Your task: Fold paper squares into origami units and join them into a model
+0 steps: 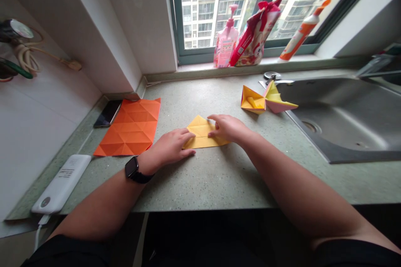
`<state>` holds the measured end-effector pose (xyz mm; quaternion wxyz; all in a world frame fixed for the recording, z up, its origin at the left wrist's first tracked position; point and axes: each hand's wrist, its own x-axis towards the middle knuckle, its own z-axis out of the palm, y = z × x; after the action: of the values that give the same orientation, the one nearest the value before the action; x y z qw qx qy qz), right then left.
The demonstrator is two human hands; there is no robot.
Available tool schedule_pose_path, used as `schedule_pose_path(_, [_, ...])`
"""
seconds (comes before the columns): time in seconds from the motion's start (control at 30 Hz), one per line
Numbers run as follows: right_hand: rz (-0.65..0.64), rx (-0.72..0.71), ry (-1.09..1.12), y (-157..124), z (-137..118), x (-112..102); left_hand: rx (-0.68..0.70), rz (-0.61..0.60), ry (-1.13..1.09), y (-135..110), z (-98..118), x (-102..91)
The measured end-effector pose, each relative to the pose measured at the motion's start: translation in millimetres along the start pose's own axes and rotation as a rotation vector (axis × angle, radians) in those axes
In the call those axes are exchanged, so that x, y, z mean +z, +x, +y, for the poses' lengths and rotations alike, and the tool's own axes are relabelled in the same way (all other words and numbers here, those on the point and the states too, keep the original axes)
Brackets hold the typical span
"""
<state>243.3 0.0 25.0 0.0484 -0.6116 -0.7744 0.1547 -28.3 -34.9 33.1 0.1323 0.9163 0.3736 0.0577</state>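
A folded yellow sheet of paper (203, 141) lies on the counter in front of me, with a peaked flap at its far side and a straight near edge. My left hand (169, 145) holds its left end, fingers on top and thumb at the near edge. On the right end rests my right hand (231, 128), its thumb pressing the paper and its index finger curved beside the flap. The other fingers of that hand are partly hidden. A dark watch (133, 168) is on my left wrist.
Creased orange paper (130, 127) lies left, beside a phone (108, 113) and a white power bank (62, 183). Folded paper shapes, one orange-yellow (253, 101) and one yellow-pink (278, 99), stand near the sink (354, 156). A pink pump bottle (224, 46) is on the sill.
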Motion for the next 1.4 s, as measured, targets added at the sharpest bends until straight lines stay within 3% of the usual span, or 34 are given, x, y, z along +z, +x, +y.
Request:
schedule_pose_path(0.2, [-0.115,0.169,-0.075,-3.5,30.2,-22.9,0.023,-0.124,-0.092,-3.2,-13.2,-14.6])
schedule_pose_path(0.37, [-0.156,0.158,0.001,-5.0,39.2,-32.4,0.077,-0.163,-0.204,-6.3,-27.1,-25.1])
schedule_pose_path(0.47, [-0.031,0.058,0.051,-2.7,35.4,-28.6,0.123,-0.143,-0.244,-7.7,-30.7,-26.3])
schedule_pose_path(0.6, [0.199,-0.225,0.119,0.5,21.0,-13.2,0.174,-0.09,-0.245,-7.2,-32.0,-21.7])
schedule_pose_path(0.7, [0.123,-0.387,0.116,-1.2,8.6,-3.9,0.197,-0.005,-0.209,-4.8,-33.5,-17.5])
schedule_pose_path(0.83, [0.045,-0.417,0.075,-7.2,-0.9,-2.1,0.157,0.081,-0.12,-2.5,-33.9,-19.5])
schedule_pose_path(0.93, [0.075,-0.387,0.078,-10.7,-1.9,-4.0,0.102,0.232,-0.081,-2.5,-31.1,-24.9])
schedule_pose_path(1.13, [0.245,-0.431,0.156,-11.1,-1.6,-7.4,0.085,0.717,-0.008,-5.8,-26.2,-30.0])
schedule_pose_path(1.27, [0.273,-0.456,0.439,-8.5,-5.7,-5.4,0.097,0.97,0.043,-9.4,-21.8,-32.1])
schedule_pose_path(1.33, [0.243,-0.397,0.635,-4.6,-7.3,0.1,0.047,1.077,0.079,-9.8,-18.3,-33.6])
schedule_pose_path(1.4, [0.212,-0.279,0.788,0.7,-7.8,7.6,-0.006,1.089,0.134,-8.9,-15.2,-33.8])
